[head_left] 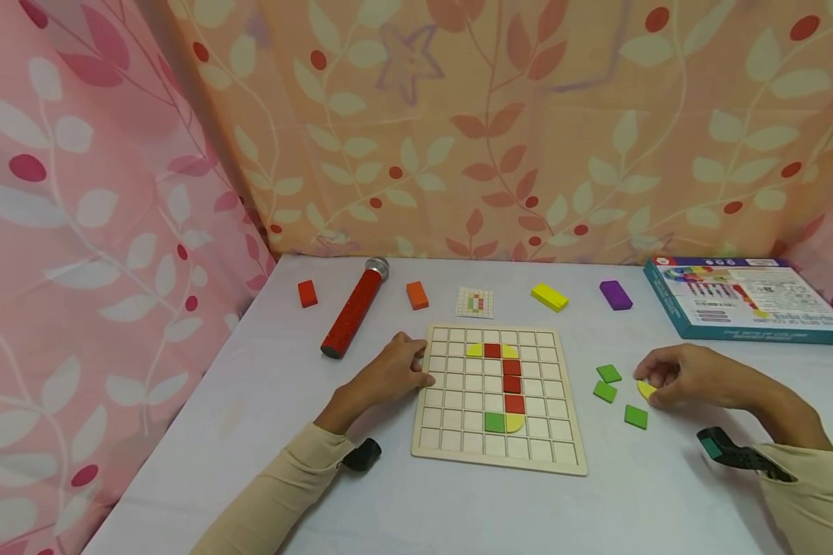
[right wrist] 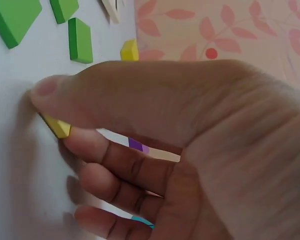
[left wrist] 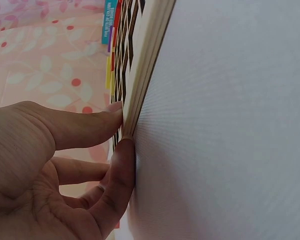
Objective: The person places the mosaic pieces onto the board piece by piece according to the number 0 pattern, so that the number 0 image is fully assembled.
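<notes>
At the left edge of the wooden grid board [head_left: 430, 439], my left hand [head_left: 389, 370] pinches the rim; the thumb [left wrist: 97, 125] lies on the gridded face, a finger against the edge. Several red square tiles [head_left: 512, 384], yellow rounded tiles [head_left: 515, 422] and one green square tile [head_left: 495, 422] sit in the board's cells. To the right of the board, my right hand [head_left: 694, 374] pinches a yellow rounded tile [right wrist: 57, 126] between thumb and index finger, low over the white table. Three green tiles [head_left: 605, 391] lie between this hand and the board.
Behind the board lie a small pattern card [head_left: 475, 303], an orange block [head_left: 417, 296], a yellow block [head_left: 550, 297] and a purple block [head_left: 615, 295]. A red microphone [head_left: 355, 312] and a red block [head_left: 308, 293] are at left. A game box [head_left: 750, 301] lies back right.
</notes>
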`<state>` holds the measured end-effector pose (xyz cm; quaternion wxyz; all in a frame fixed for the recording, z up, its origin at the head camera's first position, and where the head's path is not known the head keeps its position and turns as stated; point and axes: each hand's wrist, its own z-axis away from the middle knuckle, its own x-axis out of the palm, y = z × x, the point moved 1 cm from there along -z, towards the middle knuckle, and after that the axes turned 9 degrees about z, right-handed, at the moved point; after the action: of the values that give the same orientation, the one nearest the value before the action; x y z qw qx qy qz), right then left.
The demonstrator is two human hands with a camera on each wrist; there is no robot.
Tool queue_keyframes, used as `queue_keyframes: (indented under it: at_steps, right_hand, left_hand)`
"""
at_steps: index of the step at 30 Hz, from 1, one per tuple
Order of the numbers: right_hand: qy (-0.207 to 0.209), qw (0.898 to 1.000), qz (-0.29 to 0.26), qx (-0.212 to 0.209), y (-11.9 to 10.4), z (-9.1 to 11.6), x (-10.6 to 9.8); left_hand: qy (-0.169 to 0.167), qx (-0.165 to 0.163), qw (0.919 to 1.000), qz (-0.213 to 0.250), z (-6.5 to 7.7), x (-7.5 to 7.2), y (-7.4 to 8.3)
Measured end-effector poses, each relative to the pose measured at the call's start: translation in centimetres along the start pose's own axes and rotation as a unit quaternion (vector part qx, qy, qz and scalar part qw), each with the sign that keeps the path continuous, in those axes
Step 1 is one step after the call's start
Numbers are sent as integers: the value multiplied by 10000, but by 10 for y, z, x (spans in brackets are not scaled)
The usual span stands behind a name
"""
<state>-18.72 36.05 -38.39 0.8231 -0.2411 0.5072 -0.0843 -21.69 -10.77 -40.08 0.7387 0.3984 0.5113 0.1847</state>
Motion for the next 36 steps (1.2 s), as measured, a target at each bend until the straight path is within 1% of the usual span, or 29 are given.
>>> queue_keyframes:
  at_steps: [3, 6, 9, 17, 22, 28, 33, 36]
  right_hand:
    - [89, 9999, 113, 0, -5, -2, 0]
    - [185, 9997, 125, -74, -18, -5, 3]
    - [264, 9993, 65, -255, -36, -7, 10]
    - [483, 9946, 282, -872, -86, -13, 32]
    - [647, 9887, 385, -1295, -114, -15, 46]
    - [783, 9802, 562, -1730, -137, -19, 63]
    - [717, 9734, 651, -2075, -154, -24, 74]
    - [646, 9675, 812, -2307, -164, -30, 80]
  left_hand:
    - [2, -14, 10000, -10, 0, 0, 0]
    - [8, -28, 10000, -12, 0, 0, -1]
    - [15, -39, 10000, -19, 0, 0, -1]
    - [15, -20, 10000, -17, 0, 0, -1]
    - [5, -38, 10000, 8, 0, 0, 0]
    - [6, -55, 10000, -33, 1, 0, 2]
    - [19, -71, 10000, -25, 1, 0, 3]
    - [21, -99, 9999, -44, 1, 0, 3]
